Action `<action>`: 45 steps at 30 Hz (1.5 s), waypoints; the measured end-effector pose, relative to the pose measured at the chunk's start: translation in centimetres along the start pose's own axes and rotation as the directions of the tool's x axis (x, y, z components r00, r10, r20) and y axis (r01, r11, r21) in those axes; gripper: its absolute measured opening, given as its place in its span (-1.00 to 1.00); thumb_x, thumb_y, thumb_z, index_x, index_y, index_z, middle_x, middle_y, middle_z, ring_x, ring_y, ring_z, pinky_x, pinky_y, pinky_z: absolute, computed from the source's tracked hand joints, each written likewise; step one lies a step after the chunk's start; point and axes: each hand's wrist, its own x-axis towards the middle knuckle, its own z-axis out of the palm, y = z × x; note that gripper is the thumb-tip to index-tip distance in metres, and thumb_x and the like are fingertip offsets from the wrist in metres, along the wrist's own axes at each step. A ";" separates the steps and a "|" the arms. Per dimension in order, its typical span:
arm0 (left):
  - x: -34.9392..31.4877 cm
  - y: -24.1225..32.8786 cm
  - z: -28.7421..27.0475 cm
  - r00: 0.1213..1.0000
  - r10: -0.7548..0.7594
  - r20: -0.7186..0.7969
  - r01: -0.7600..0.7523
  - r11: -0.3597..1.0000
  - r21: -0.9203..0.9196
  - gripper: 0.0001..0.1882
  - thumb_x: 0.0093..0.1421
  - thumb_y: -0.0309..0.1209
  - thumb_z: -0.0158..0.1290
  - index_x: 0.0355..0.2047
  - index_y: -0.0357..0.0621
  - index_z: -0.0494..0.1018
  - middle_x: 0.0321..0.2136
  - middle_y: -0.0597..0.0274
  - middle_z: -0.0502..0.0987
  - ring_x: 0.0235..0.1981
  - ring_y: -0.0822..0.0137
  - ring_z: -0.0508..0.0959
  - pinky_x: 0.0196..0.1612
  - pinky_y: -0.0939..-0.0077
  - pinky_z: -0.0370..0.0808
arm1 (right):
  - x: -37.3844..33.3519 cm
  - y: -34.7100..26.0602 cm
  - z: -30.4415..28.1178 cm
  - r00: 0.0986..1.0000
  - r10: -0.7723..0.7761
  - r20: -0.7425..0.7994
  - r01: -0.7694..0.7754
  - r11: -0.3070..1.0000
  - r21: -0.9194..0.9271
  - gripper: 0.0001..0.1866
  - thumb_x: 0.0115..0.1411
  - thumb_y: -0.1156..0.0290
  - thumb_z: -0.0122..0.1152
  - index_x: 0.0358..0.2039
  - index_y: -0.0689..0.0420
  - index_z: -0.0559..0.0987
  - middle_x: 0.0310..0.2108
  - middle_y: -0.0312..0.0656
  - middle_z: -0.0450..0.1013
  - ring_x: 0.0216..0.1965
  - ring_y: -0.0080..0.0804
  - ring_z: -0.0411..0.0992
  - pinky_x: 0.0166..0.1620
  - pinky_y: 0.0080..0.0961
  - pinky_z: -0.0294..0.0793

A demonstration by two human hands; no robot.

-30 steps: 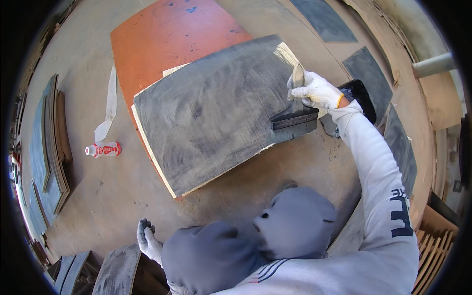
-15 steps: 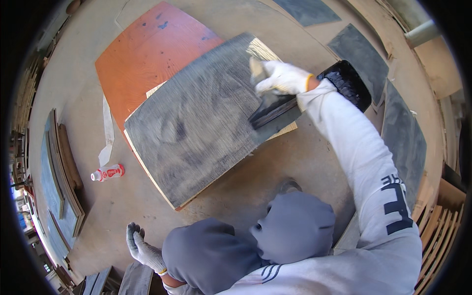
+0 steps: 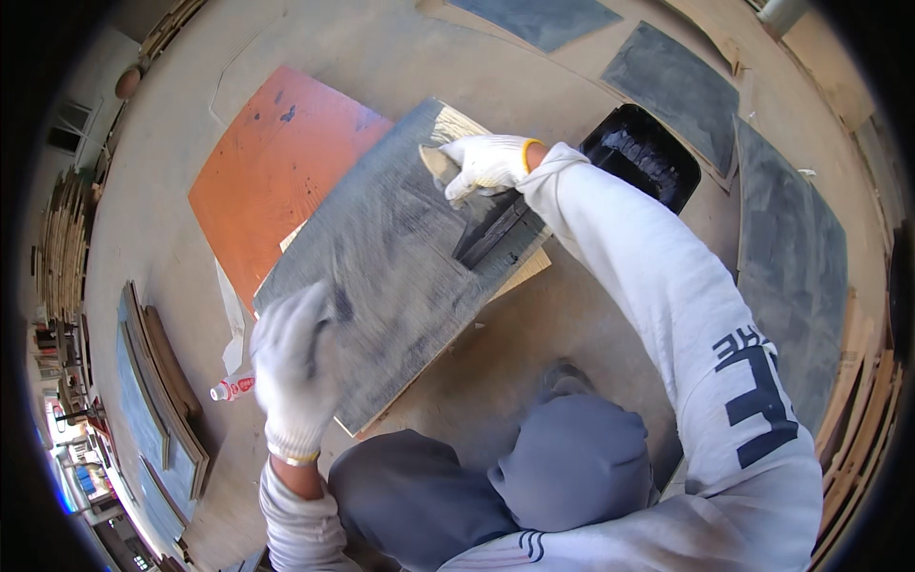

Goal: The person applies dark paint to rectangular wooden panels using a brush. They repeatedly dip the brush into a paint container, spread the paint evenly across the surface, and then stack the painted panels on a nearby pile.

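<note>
My right hand, in a white knit glove, is closed around a tan-handled tool over the far right part of a board. The tool's working end is hidden by the hand. The board has a streaky grey-black surface, with bare pale wood at its far corner. A glossy black patch, looking wet, lies just below this hand. My left hand, gloved too, is over the board's near left edge. Motion blurs its fingers, so I cannot tell whether it touches the board.
An orange-red board lies partly under the grey-black one. To the right stands a black tray with dark, shiny contents. Dark boards lie on the floor beyond. A red-and-white bottle and stacked boards are at the left.
My left hand has risen from beside my knee to the board's left edge. My right hand stays on the tan-handled tool near the far corner. The whole view has shifted.
</note>
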 end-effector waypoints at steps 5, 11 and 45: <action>8.9 2.2 5.6 0.933 0.320 0.163 -0.347 0.922 0.174 -0.33 0.13 -0.60 0.19 0.31 -0.11 0.46 0.17 0.02 0.59 0.22 -0.06 0.56 0.35 0.01 0.42 | -1.3 -1.6 1.4 0.968 -0.155 -0.197 0.122 0.978 -0.169 -0.42 0.11 0.24 0.49 0.08 0.29 0.59 -0.36 -0.09 0.64 -0.44 -0.39 0.55 -0.41 -0.38 0.50; 14.4 -1.7 13.3 0.850 0.452 0.272 -0.524 0.663 0.535 -0.16 0.22 -0.37 0.14 0.51 -0.23 0.16 0.21 -0.08 0.56 0.28 0.05 0.54 0.41 0.07 0.37 | -2.4 -3.2 2.6 0.996 -0.054 -0.074 0.066 0.981 0.184 -0.75 0.24 0.34 0.33 -0.23 0.29 0.67 -0.47 -0.11 0.61 -0.50 -0.30 0.57 -0.41 -0.33 0.56; 21.9 -2.3 16.1 0.752 -0.194 0.630 -0.174 0.863 0.474 -0.44 0.42 0.04 0.10 0.41 0.48 0.42 -0.13 0.05 0.75 -0.09 -0.03 0.73 0.00 0.06 0.65 | -30.5 10.7 29.7 0.695 0.058 -0.717 -0.076 0.997 0.008 -0.77 0.22 0.55 0.21 -0.11 0.09 0.66 -0.26 -0.07 0.65 -0.23 0.02 0.63 -0.15 -0.10 0.63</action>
